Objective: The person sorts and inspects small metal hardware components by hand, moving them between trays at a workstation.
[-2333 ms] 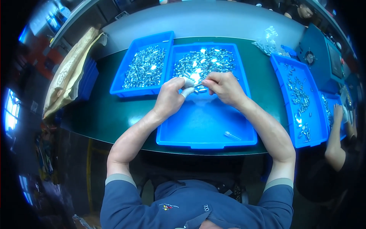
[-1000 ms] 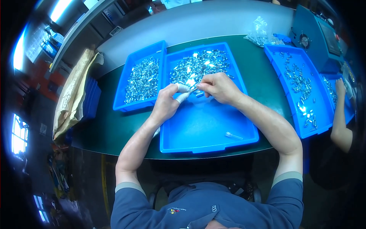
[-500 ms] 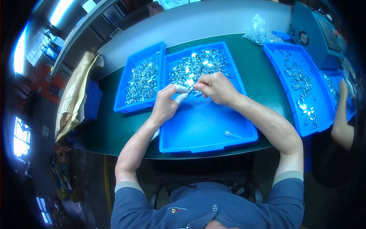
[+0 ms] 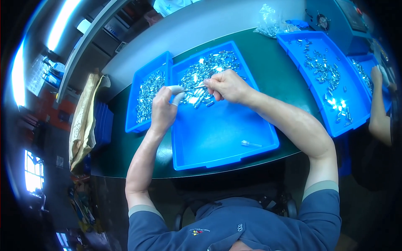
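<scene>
Blue tray (image 4: 217, 136) beneath, the right hand (image 4: 228, 86) pinches a metal part (image 4: 200, 86) that slack fingers could drop inside, the left hand's (image 4: 164, 106) grip too blurred to tell.

Green tabletop (image 4: 270, 67) under blue left tray (image 4: 139, 126), blue middle tray (image 4: 217, 134), blue right tray (image 4: 356, 109) and clear plastic bag (image 4: 270, 26).

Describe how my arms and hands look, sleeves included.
Short dark blue sleeves end in pale grey-green cuffs; both forearms are bare. The left hand wears white finger cots on thumb and index finger; the right hand shows no covering.
</scene>
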`<state>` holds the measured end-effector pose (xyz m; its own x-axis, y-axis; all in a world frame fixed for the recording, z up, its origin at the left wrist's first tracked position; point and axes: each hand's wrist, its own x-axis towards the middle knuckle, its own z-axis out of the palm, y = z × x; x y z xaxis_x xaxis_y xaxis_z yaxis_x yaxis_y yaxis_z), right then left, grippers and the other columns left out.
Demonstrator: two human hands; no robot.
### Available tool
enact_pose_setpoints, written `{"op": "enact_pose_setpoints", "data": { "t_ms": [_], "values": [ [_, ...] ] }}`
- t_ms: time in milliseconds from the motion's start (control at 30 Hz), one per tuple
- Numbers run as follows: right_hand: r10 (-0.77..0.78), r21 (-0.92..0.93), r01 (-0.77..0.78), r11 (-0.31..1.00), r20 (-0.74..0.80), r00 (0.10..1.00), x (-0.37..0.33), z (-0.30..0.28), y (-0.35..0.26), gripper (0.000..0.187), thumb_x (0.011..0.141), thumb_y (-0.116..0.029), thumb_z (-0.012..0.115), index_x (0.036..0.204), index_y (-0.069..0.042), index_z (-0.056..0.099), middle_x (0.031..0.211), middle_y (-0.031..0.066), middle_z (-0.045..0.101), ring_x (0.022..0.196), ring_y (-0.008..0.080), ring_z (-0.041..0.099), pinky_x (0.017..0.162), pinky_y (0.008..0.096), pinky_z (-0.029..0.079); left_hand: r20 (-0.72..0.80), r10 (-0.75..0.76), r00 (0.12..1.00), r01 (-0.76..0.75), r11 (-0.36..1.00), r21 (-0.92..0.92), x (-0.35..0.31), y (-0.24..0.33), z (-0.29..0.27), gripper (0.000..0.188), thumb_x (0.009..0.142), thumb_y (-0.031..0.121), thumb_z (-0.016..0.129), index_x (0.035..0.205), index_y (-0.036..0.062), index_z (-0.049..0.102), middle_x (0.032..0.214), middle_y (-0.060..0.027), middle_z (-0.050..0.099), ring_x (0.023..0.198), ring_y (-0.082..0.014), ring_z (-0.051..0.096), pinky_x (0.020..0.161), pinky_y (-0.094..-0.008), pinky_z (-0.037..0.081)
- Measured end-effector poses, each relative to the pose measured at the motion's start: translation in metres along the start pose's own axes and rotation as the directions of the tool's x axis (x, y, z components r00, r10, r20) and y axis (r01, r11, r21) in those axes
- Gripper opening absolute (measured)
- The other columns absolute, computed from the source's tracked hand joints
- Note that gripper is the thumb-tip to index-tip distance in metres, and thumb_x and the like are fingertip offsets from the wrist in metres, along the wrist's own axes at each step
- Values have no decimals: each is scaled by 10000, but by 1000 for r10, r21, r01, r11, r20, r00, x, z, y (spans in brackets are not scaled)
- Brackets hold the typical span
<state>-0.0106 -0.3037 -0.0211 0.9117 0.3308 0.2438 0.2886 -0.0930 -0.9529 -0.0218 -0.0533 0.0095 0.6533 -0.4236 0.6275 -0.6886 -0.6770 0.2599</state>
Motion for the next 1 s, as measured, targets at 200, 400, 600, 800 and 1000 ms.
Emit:
{"op": "enact_pose_setpoints", "data": {
  "t_ms": [200,400,600,800,1000],
  "values": [
    [6,40,-1,999,-132,991,4,-2,3,418,1019,-332,602,764,-22,721,622,57,685,562,113,633,556,315,498,-128,-39,991,82,935,345,0,-52,-32,162,861,51,770,1013,41,713,965,-135,729,919,-308,699,815,-401,550],
    [13,61,-3,998,-157,987,6,-5,8,401,1036,-313,604,779,-23,706,626,35,652,563,92,579,538,288,466,3,0,1000,0,971,240,-9,-27,-4,249,832,74,801,1072,50,736,1038,-142,735,991,-320,702,889,-408,552],
    [21,60,-11,998,-165,986,3,-2,6,382,1043,-306,611,795,-29,699,622,13,623,571,75,546,536,271,447,387,-4,922,-76,979,190,-13,34,38,238,803,189,826,991,73,737,879,-128,658,871,-338,662,765,-451,531],
    [-11,38,18,999,-178,984,5,-3,9,364,1003,-293,645,797,-5,726,638,57,689,558,112,617,525,307,486,367,-28,930,-26,990,140,-18,34,42,201,805,174,800,936,61,698,860,-126,624,884,-333,634,758,-455,523],
    [-24,-84,14,996,-115,993,3,-1,7,347,992,-289,659,786,-15,714,656,49,680,584,112,602,555,319,478,385,-62,921,0,987,158,-18,32,41,203,823,154,792,963,37,703,862,-139,649,868,-332,658,751,-440,531]
  ]
}}
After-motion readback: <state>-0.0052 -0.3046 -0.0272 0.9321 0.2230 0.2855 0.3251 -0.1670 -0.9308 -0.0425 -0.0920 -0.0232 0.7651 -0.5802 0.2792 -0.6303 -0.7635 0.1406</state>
